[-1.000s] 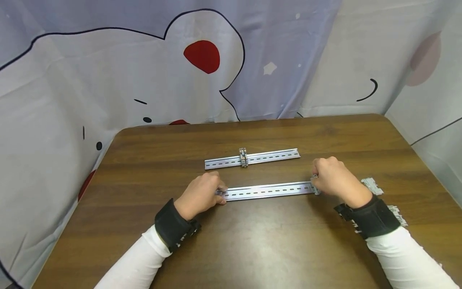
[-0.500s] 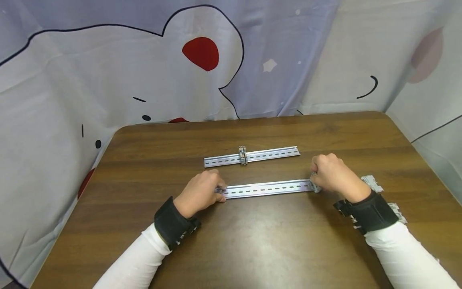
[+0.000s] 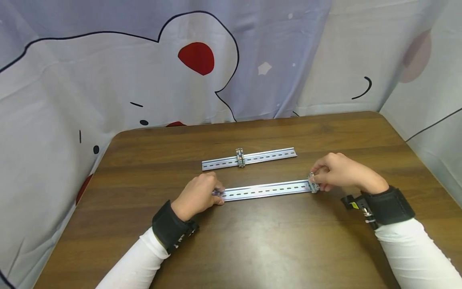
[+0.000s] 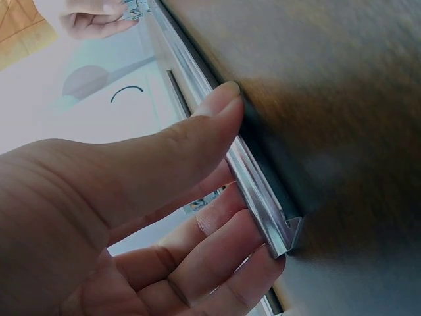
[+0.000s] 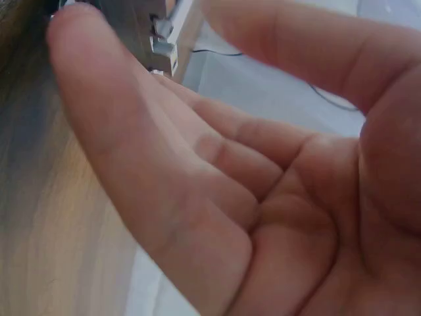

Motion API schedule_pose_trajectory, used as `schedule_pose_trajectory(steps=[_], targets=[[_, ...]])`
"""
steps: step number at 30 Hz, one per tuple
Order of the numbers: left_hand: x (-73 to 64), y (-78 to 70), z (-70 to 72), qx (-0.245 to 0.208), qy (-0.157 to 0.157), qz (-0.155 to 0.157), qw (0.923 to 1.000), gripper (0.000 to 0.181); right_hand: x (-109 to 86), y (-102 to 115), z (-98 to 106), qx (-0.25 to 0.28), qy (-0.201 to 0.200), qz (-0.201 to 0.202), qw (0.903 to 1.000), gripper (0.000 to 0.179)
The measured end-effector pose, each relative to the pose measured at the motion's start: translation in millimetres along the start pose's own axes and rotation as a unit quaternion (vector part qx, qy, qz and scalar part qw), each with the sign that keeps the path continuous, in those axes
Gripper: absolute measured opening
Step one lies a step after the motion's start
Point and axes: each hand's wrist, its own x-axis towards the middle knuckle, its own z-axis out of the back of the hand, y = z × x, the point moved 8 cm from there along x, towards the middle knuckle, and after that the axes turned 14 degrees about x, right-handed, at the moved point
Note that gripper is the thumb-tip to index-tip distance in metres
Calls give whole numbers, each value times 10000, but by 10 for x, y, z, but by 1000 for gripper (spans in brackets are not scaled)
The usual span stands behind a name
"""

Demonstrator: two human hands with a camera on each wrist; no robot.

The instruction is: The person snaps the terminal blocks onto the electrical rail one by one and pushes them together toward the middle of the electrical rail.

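A slotted metal DIN rail (image 3: 267,191) lies across the middle of the table. My left hand (image 3: 197,196) grips its left end, with the thumb (image 4: 217,108) on one edge and the fingers curled under the other, as the left wrist view shows. At the rail's right end sits a small grey terminal block (image 3: 313,185). My right hand (image 3: 341,172) holds this block between thumb and fingers. In the right wrist view the index finger (image 5: 99,99) reaches past the block's side, and the contact itself is partly out of frame.
Farther back on the wooden table (image 3: 252,249) lies a second DIN rail (image 3: 270,156). Thin terminal blocks (image 3: 240,157) stand upright near its middle. A printed curtain (image 3: 108,80) hangs behind the table's far edge.
My right wrist has turned and swung right, so the fingers and the terminal block show more plainly. The grey pieces beyond that forearm are now covered. My left hand keeps its grip.
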Motion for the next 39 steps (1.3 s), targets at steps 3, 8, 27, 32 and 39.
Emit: schedule_pose_trajectory(steps=[3,8,27,32,39], targets=[[-9,4,-2,-18,5,29,10000,24,-16,-53,-10,593,443,-75,9972,44],[-11,7,-12,-50,23,54,10000,25,-6,-139,-25,1360,797,-241,9872,47],[-34,27,-6,-88,56,126,9999,24,190,-153,-240,2204,932,-85,9709,56],[-23,13,10,-64,41,120,9999,24,229,-79,-331,2332,950,37,9678,54],[5,-9,5,32,41,39,10000,23,253,-34,-450,2505,843,70,9644,51]])
